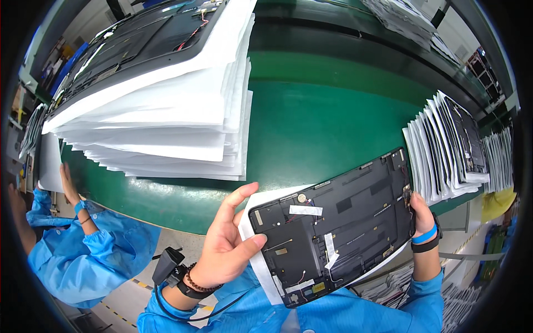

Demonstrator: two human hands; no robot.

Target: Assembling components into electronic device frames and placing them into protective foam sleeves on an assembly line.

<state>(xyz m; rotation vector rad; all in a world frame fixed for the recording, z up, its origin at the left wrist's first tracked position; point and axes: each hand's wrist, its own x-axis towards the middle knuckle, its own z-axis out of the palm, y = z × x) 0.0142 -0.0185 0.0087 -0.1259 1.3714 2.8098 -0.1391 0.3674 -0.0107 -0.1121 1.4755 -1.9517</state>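
Note:
Held tilted in front of my body is a black tablet housing [355, 205], its inner side up, with strips of white tape, thin wires and small metal parts on it. A white sheet [263, 277] lies under the housing and sticks out along its left and lower edges. My left hand [227, 244] grips the left edge, thumb on top at the corner and index finger stretched out past the sheet. At the right edge, my right hand [422, 216] closes around the side, with its thumb on the rim. The fingers beneath are hidden.
A tall stack of white sheets [166, 122] on the green table [327, 116] carries another black housing [139, 44] at the left. More interleaved sheets and housings [438, 150] stand at the right. A co-worker in blue [89, 244] is at the left, one hand by the table.

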